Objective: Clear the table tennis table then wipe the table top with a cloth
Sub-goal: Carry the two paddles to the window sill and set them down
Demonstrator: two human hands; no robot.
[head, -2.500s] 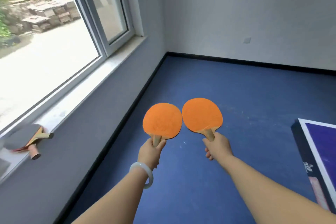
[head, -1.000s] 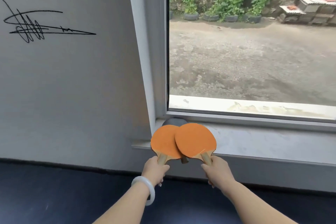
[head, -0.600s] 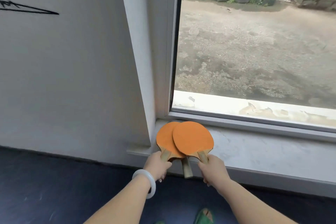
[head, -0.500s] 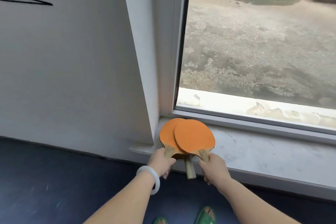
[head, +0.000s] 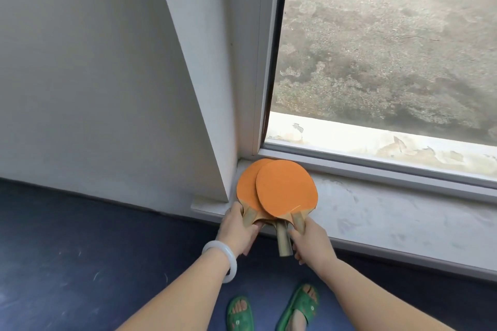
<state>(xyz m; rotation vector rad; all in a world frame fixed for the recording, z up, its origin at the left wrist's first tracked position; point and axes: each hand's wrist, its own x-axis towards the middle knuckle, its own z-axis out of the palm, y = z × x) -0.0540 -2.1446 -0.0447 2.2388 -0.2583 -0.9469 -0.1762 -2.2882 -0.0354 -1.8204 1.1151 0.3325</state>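
- Left hand (head: 238, 228), white bangle (head: 223, 258) at the wrist, grips the wooden handle of one round orange-faced table tennis paddle (head: 246, 188); its blade lies on the grey stone windowsill (head: 390, 212), in the corner
- Right hand (head: 312, 240) grips a second orange paddle (head: 286, 187), overlapping the first; a third wooden handle (head: 282, 240) juts out beneath, between both hands

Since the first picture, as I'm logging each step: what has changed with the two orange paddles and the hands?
Both orange paddles were carried from mid-air over the blue floor to the window sill, and now lie overlapped in its left corner, the right paddle on top of the left paddle. A third handle pokes out beneath them. Unchanged: the left hand and right hand still grip their handles.
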